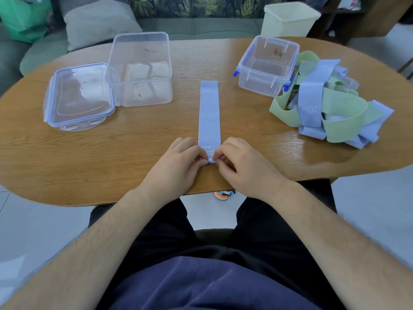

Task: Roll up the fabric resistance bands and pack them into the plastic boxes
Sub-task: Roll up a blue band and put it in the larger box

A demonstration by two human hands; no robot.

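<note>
Table [89, 157]: oval, wood-grained; light is reflected at its right end.
Floor [368, 209]: pale tiles are laid.
Sofa [201, 27]: grey-green, set behind the table; a grey cushion [98, 21] is propped on it.
Wall [201, 5]: covered in leaf pattern.

A: What's on the table [156, 139]?
B: A lid [78, 97] at left, big box [139, 70] just beside it, 1 flat blue band [209, 113] in the middle, small box [266, 66] and a pile [324, 101] of bands at right.

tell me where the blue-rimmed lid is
In the head view the blue-rimmed lid lies flat on the left of the wooden table, right beside the tall clear box.
</note>
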